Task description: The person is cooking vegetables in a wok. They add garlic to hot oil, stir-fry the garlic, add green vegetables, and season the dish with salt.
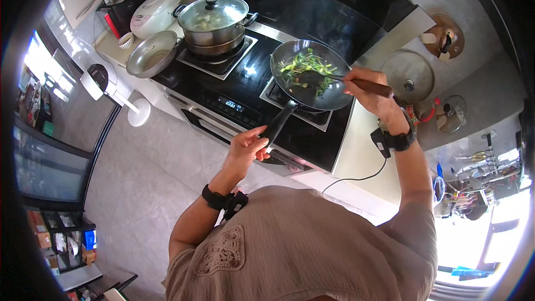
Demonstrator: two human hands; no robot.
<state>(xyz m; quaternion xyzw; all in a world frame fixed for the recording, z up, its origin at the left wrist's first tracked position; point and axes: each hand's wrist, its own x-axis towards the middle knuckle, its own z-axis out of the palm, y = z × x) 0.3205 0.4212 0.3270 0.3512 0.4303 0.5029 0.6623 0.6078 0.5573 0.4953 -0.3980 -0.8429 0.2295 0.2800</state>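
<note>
My left hand [247, 147] grips the end of the black handle [281, 122] of a dark wok [319, 99]. The wok rests over the right burner of the black stove. Chopped leafy greens [307, 65] lie heaped in its bowl, mostly toward the far left side. In my right hand [372, 90] is a spatula [370, 86] with a brown handle. Its dark head dips into the greens and is partly hidden by them. Both wrists wear black straps with small devices.
On the left burner stands a steel pot with a glass lid [213, 12]. Beside it are a shallow metal pan [152, 55], a white rice cooker [154, 14] and a small bowl [126, 41]. Several lids, including a glass lid [407, 73], hang at right. A cable [355, 179] runs from my right wrist.
</note>
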